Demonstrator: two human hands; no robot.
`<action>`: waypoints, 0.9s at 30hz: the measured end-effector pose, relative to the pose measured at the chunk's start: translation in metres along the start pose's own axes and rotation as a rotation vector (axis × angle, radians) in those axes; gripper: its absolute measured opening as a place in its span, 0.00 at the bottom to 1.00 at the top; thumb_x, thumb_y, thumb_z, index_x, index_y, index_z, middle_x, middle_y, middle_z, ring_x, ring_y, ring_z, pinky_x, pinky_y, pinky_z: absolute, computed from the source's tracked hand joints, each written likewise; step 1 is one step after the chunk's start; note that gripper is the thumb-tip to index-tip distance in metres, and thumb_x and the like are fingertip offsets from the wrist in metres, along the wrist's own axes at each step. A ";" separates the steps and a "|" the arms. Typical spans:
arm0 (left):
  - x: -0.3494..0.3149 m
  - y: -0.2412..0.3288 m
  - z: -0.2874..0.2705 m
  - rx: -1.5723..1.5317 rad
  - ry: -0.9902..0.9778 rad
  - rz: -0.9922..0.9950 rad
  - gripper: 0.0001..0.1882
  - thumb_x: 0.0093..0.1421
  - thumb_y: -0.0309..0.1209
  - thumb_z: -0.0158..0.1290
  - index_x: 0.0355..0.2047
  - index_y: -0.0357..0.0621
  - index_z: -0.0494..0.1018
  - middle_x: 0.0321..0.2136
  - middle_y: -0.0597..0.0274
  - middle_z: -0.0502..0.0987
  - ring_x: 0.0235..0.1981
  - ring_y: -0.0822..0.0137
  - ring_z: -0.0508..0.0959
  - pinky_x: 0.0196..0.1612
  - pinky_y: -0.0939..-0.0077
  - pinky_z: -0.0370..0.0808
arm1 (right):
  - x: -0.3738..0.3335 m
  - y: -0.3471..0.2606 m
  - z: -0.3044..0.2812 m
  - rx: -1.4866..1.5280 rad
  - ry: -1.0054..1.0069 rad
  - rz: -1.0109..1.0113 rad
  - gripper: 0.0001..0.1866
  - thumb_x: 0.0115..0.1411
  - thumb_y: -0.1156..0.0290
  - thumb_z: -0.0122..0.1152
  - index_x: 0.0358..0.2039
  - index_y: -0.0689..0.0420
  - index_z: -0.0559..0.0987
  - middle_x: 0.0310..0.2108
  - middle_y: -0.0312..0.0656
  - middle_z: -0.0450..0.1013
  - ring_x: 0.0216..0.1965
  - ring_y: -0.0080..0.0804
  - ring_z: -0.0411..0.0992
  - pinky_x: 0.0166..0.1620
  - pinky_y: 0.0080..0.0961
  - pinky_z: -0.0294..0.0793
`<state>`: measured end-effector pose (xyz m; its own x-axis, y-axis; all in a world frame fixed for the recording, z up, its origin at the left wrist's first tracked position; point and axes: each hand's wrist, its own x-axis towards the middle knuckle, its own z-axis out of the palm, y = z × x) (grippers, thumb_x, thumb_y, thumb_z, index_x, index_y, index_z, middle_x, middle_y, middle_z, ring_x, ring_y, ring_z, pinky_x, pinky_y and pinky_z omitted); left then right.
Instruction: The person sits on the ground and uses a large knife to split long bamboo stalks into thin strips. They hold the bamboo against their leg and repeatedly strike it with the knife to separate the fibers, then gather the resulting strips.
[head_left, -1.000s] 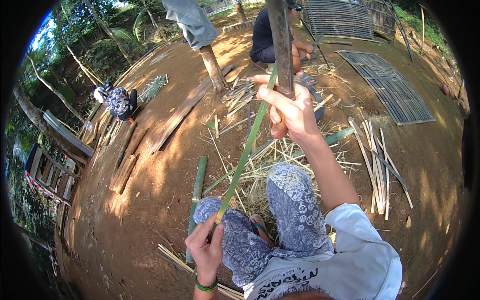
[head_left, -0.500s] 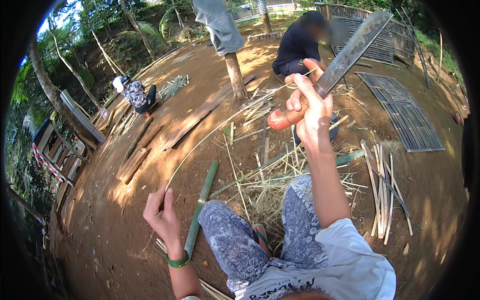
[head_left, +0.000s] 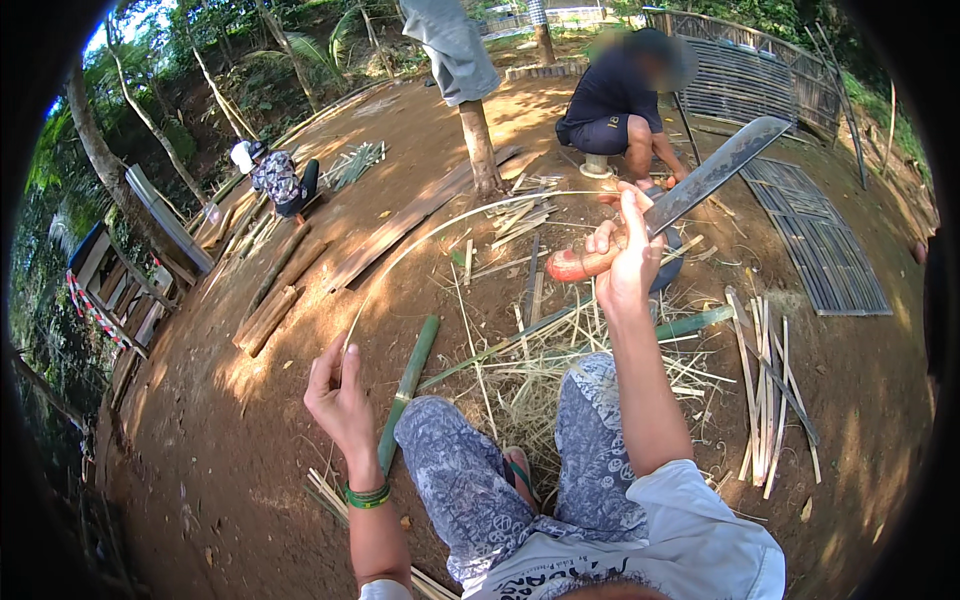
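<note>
A long, thin bamboo strip (head_left: 470,212) bows upward in an arc between my two hands. Its near end is pinched between the thumb and fingers of my left hand (head_left: 340,400), which wears a green band at the wrist. My right hand (head_left: 628,262), farther forward, pinches the other end at its fingertips. That same hand also grips a machete (head_left: 718,178) by its reddish-brown wooden handle, the dark blade slanting up to the right. Below, between my knees, lies a heap of pale bamboo shavings (head_left: 525,395).
A green bamboo length (head_left: 410,385) lies by my left knee, and split strips (head_left: 765,400) at my right. Ahead stand a tree trunk (head_left: 478,150) and a crouching person (head_left: 625,100). Another person (head_left: 278,182) squats far left. A slatted panel (head_left: 820,240) lies right; logs (head_left: 270,320) lie left.
My right hand has come lower and the machete has tilted flatter. The strip bows more strongly. My left hand has shifted slightly right; the person ahead now reaches toward the ground.
</note>
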<state>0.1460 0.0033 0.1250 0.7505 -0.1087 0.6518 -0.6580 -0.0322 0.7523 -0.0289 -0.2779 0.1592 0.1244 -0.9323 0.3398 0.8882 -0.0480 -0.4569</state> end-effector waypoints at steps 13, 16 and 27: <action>-0.014 0.016 -0.019 -0.106 -0.278 -0.229 0.17 0.58 0.23 0.63 0.48 0.34 0.79 0.26 0.74 0.71 0.25 0.83 0.67 0.29 0.88 0.64 | 0.019 0.004 -0.025 0.112 0.081 0.187 0.15 0.63 0.70 0.57 0.49 0.60 0.73 0.37 0.44 0.75 0.20 0.21 0.62 0.25 0.22 0.65; -0.023 0.011 -0.038 -0.083 -0.539 -0.258 0.19 0.58 0.25 0.63 0.50 0.37 0.79 0.26 0.74 0.71 0.26 0.83 0.67 0.29 0.88 0.64 | 0.028 0.003 -0.034 0.106 0.088 0.206 0.15 0.63 0.70 0.57 0.49 0.60 0.73 0.36 0.45 0.75 0.20 0.20 0.62 0.26 0.21 0.66; -0.102 0.003 -0.027 -0.335 -1.187 -0.703 0.15 0.71 0.26 0.44 0.54 0.35 0.71 0.25 0.68 0.73 0.19 0.81 0.66 0.22 0.84 0.63 | 0.021 -0.007 -0.043 -0.191 -0.083 0.176 0.10 0.62 0.73 0.62 0.43 0.61 0.75 0.32 0.49 0.77 0.16 0.20 0.63 0.22 0.20 0.65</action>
<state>0.0692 0.0415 0.0628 0.3038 -0.9311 -0.2020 -0.0035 -0.2131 0.9770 -0.0517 -0.3125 0.1347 0.3123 -0.9002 0.3036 0.7514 0.0385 -0.6588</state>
